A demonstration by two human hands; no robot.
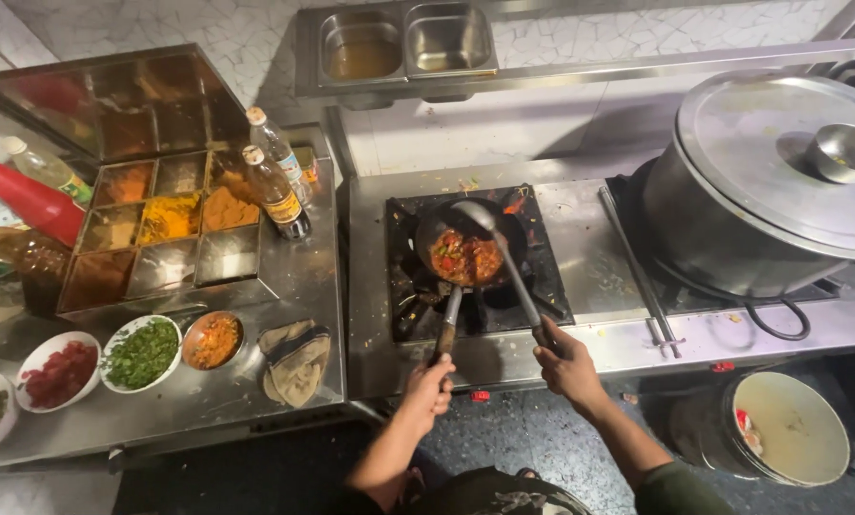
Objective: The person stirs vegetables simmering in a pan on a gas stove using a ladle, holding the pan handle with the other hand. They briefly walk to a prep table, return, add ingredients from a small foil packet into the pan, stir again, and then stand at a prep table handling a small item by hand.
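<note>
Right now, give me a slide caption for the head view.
Left hand grips the pan handle on the burner while the right hand stirs with a ladle.

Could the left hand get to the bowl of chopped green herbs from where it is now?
Probably yes. The left hand grips the pan handle, so it must let go first; the bowl of chopped green herbs sits uncovered on the counter beside the folded cloth.

Small dark frying pan (465,250) is sitting on black burner grate, holding reddish-orange chunky food. Long steel ladle (504,259) is lying slanted across it, bowl resting at far rim.
</note>
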